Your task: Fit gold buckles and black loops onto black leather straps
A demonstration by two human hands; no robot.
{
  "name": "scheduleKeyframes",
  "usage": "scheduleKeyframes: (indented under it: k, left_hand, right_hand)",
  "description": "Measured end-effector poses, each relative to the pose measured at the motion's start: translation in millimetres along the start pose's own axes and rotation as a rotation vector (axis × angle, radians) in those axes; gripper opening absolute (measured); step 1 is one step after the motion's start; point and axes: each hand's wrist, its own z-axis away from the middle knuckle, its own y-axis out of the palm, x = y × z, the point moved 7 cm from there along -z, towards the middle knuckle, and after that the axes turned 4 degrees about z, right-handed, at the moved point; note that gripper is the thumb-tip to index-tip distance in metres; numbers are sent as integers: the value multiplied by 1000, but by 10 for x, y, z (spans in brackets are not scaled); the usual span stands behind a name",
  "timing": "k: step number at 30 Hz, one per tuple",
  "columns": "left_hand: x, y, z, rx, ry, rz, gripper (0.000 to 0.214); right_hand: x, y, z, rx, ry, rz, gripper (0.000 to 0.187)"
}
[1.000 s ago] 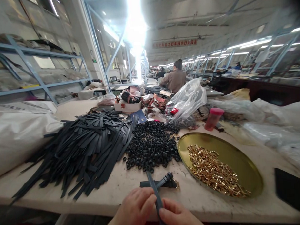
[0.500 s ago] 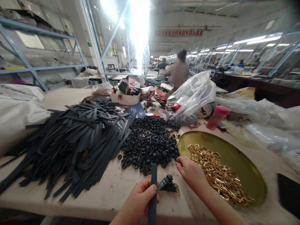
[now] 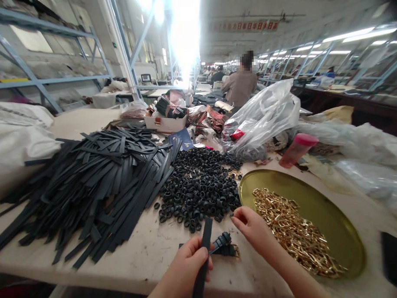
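My left hand (image 3: 194,258) is closed around a long dark strap (image 3: 206,233), which stands tilted with its upper end above my thumb. Just beyond it on the table lie finished-looking dark straps (image 3: 225,243) with loops round them and a gold buckle at one end. My right hand (image 3: 248,223) has thumb and finger pinched together beside the near right edge of a heap of small black loops (image 3: 199,183); what the pinch holds, if anything, is too small to make out. Right of that hand, a gold tray (image 3: 346,224) bears a heap of gold buckles (image 3: 295,232).
A large pile of dark straps (image 3: 98,183) covers the table's left side. Behind stand a white box (image 3: 165,124), a clear plastic bag (image 3: 265,116) and a pink-lidded jar (image 3: 298,150). A dark flat object (image 3: 396,259) lies at right. A person (image 3: 240,84) sits farther back.
The strap in my left hand leans a little more to the right at its top. My right hand stays pinched near the loops. The whole view has shifted slightly.
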Motion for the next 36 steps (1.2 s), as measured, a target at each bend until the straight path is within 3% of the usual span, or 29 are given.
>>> scheduleKeyframes:
  k: [3,5,7,10,13,16,20,22,29,36]
  left_hand:
    - [-16,144,29,84,58,-72,22]
    - [-21,222,61,110,112,-157,17]
    - [-17,276,94,109,170,-259,17]
    - [-2,297,130,62,255,-383,25]
    - [5,258,144,-8,323,-431,25]
    - [1,222,177,-40,363,-437,25]
    - [1,236,287,-45,381,-511,24]
    - [-8,241,352,-68,394,-531,23]
    - [-78,237,505,-122,408,-572,24]
    - [-5,187,508,-69,410,-774,26]
  right_hand:
    - [37,100,231,78,181,-774,16]
    - [115,228,396,141,320,-1308,29]
    - [221,301,521,179,395,-1573,35]
    - [354,303,629,144,424,-1755,27]
    - [484,266,693,132,369,-1786,16]
    - [507,228,750,74,322,-1691,18]
    - [384,234,839,-36,412,-1623,28]
    - [364,240,873,-26,416,-1599,34]
    - [358,201,959,-17,333,-1424,30]
    - [336,187,992,-27,197,-1105,28]
